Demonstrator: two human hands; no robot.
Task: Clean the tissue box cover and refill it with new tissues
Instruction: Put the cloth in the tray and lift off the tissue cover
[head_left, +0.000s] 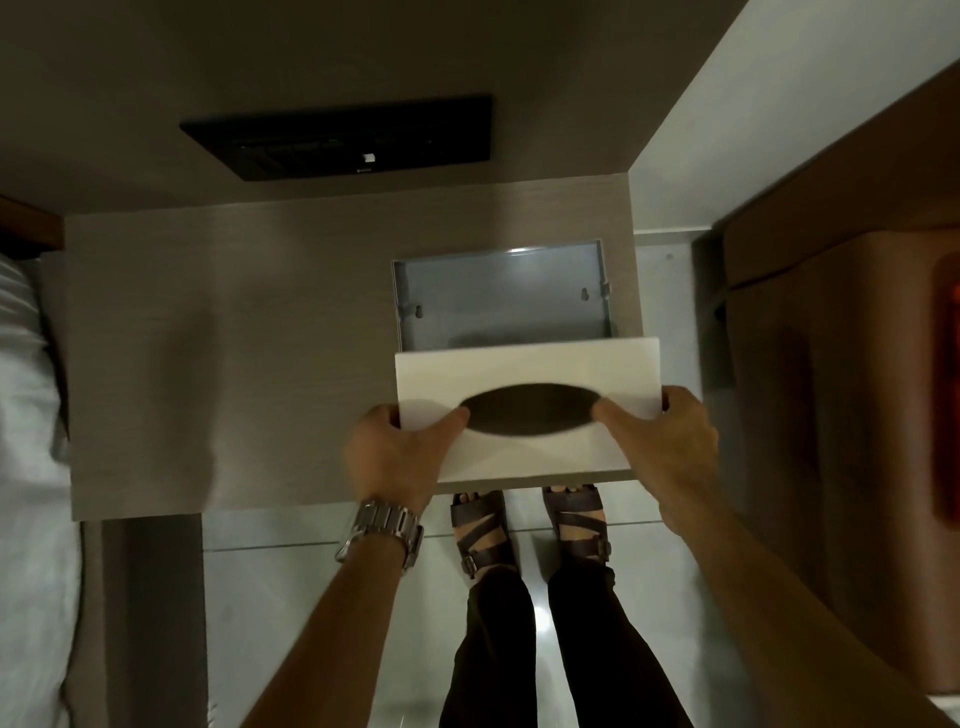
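Observation:
I hold a white tissue box cover (524, 364) with a dark oval opening over the near right part of the bedside table (234, 338). My left hand (395, 452) grips its left end, thumb at the edge of the oval. My right hand (670, 447) grips its right end the same way. Just beyond the cover lies the grey tray-shaped base (498, 296) of the tissue box, open side up, with two keyhole slots and nothing inside. No tissues are in view.
A black control panel (353, 137) is set in the wall behind the table. White bedding (26, 415) lies at the left, a brown wooden cabinet (841, 389) at the right. My sandalled feet (530, 525) stand on a glossy tiled floor below the table's front edge.

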